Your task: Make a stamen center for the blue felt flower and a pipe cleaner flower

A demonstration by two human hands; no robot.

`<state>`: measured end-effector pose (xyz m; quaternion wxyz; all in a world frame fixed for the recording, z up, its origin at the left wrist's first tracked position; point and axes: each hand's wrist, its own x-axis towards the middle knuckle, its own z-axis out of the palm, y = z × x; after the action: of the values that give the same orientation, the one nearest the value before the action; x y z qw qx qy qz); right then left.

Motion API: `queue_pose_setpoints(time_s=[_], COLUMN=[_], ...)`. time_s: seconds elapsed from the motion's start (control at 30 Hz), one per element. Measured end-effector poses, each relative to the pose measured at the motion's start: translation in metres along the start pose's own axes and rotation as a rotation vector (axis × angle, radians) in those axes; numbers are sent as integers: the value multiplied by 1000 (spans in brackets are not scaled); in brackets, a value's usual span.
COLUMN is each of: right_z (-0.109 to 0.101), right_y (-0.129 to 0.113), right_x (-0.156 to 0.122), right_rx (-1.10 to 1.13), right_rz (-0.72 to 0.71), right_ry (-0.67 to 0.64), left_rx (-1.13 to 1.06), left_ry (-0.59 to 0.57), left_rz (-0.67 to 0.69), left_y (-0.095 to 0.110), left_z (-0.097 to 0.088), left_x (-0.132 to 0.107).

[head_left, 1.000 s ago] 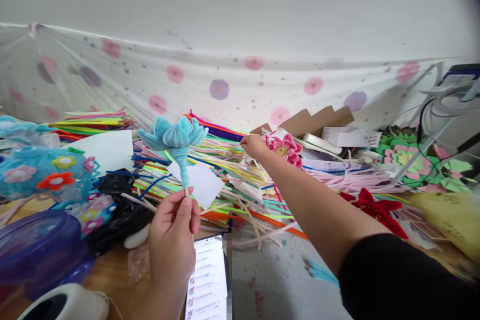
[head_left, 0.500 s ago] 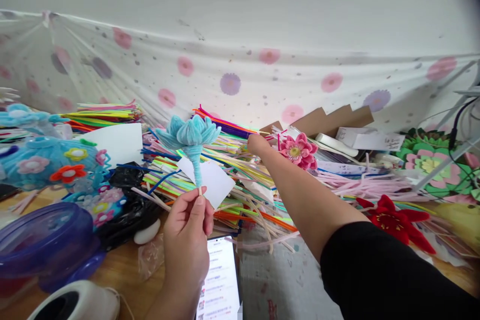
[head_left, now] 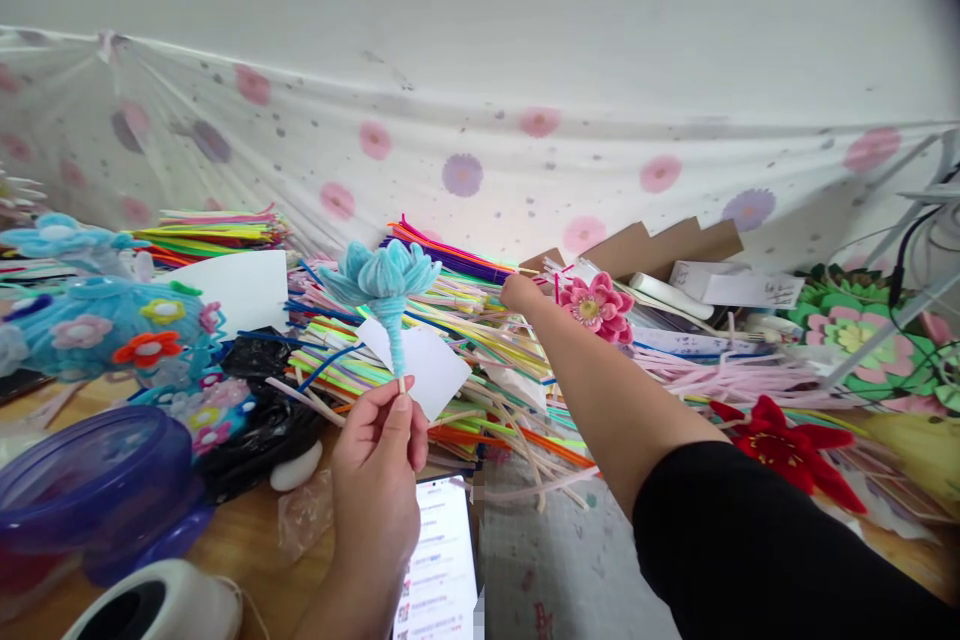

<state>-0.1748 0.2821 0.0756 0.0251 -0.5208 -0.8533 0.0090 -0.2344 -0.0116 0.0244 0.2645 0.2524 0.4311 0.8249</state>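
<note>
1. While pinching a light-blue, many-petalled flower of fuzzy pipe cleaner point(head_left: 384, 277) by a thin pale stick point(head_left: 401, 385) in the left hand point(head_left: 381, 450), holds the bare right hand point(head_left: 520, 293) well apart, stretched to the far middle.
2. Grips the stick just below the tapering, wrapped base of the flower, thumb pressed against curled fingers; holds the flower upright, left of middle, in front of a heap of many-coloured pipe cleaners point(head_left: 334, 355) and a loose sheet of white paper point(head_left: 435, 375).
3. Shows little of the right hand beyond the wrist: cannot tell the spread of the fingers or any hold. Is set just beside a bunch of purple and orange pipe cleaners point(head_left: 450, 262).
4. Near, just right of the left wrist: a lit phone with a white screen point(head_left: 439, 560).
5. To the right, beside the right forearm: a pink layered flower point(head_left: 596, 308) on the far side and a red pointed-petal flower point(head_left: 784, 445) on the near side.
6. To the left, on the wooden surface point(head_left: 296, 575): a translucent purple plastic tub point(head_left: 97, 480), near, and a fuzzy blue piece with small coloured flowers point(head_left: 135, 298), farther off.
</note>
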Motion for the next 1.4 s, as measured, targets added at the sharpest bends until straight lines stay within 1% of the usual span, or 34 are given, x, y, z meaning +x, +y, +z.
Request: queue_pose_setpoints(time_s=[0.17,0.33,0.5,0.57,0.63,0.7,0.8,0.87,0.97,1.03,1.07,1.13,1.17,1.23,1.3,1.33,1.4], right_z=[3,3,-12,-20,-31,-42,-61,-75,-99,-113,-118,-122,-121,-115,-104,-98,-83], right_y=[-5,-9,1,9,18,30,51,68,102,126,138,158,165,174,176,175,171], right_x=[-1,-5,-18,-30,-48,-74,-130,-176,-254,-308,-334,-383,-404,-441,-468,-479,-496], right_rx=[16,23,31,36,40,39,38,46,73,112,157,316,395,503,541,545,533], right_rz=[-9,9,14,21,24,21,18,19,45,73,65,-11,-55,-145,-235,-278,-354], right_ry=[-30,0,72,118,183,273,420,499,614,683,702,691,668,597,526,496,469], left_rx=[-7,-2,-2,-7,-13,-11,15,44,61,84,99,131,151,176,203,218,231], left_ry=[2,4,17,17,5,-2,-23,-83,-171,-238,-269,-339,-379,-495,-604,-655,-709], left_rz=[-8,-9,-12,-7,-5,7,38,70,73,60,49,11,-14,-101,-148,-165,-219], left_y=[0,-3,-3,-2,-2,-3,-5,-7,-8,-1,5,22,32,52,66,69,67], left_z=[1,0,-1,-1,0,0,-1,-1,0,5,10,22,30,47,65,74,87], left_x=[0,0,1,1,0,0,3,5,5,-2,-9,-32,-49,-89,-136,-159,-203])
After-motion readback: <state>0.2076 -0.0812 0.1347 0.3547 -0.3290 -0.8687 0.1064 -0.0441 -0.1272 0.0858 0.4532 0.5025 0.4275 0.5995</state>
